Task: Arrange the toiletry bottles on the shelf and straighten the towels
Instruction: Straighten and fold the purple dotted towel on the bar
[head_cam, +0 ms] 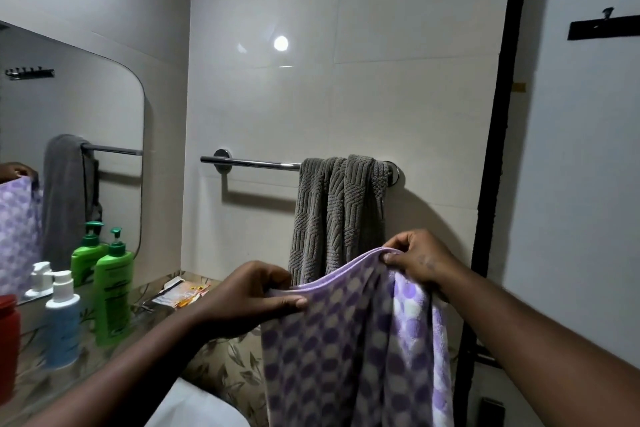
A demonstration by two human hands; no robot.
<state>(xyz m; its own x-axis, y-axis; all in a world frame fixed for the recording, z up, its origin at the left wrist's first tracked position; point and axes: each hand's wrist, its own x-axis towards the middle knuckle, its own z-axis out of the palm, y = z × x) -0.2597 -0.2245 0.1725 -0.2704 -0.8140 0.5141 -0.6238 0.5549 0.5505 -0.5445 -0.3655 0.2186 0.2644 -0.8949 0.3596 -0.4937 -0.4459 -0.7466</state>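
I hold a purple-and-white dotted towel (349,350) by its top edge, below the chrome towel rail (256,163). My left hand (249,295) pinches the left part of the edge, and my right hand (419,260) pinches the right part, slightly higher. The towel hangs down between them. A grey ribbed towel (339,215) is bunched on the right end of the rail. On the ledge at the left stand a green pump bottle (114,295), a pale blue pump bottle (62,326) and a red container (8,343) at the frame edge.
A mirror (69,121) on the left wall reflects the bottles, the grey towel and a hand. Crumpled packets (183,293) lie on the patterned ledge (221,364). A white basin rim (194,406) shows at the bottom. A black door frame (498,149) runs down the right.
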